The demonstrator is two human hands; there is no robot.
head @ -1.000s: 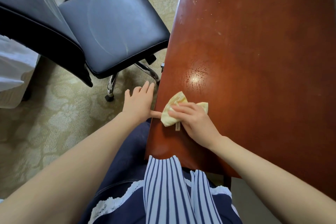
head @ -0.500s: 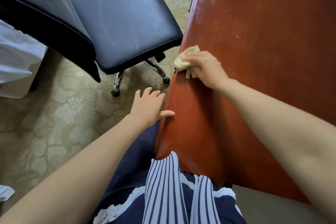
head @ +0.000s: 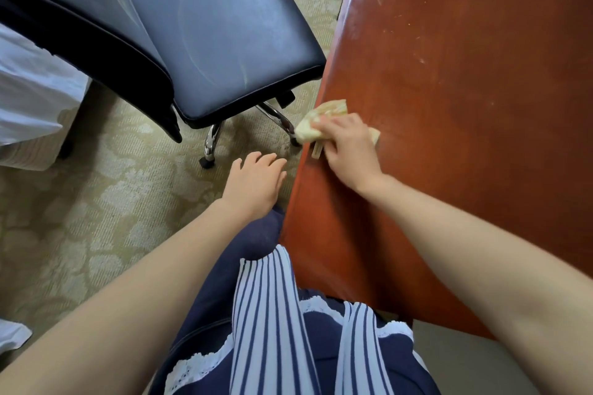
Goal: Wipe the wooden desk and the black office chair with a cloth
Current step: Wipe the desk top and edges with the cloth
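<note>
step: wiping tabletop [head: 465,106] edge | right grip [head: 348,151] curled round cloth [head: 321,120] | left grip [head: 253,183] slack, empty | next, likely: specks [head: 420,59] beyond grip, then chair [head: 231,35] left of it

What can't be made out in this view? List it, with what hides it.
Head view:
- cloth: mostly covered by the right hand gripping it.
- desk: far and right parts cut by the frame; near end behind the right forearm.
- chair: backrest cut by the left edge; base mostly under the seat.
- Desk specks: too small to identify.
</note>
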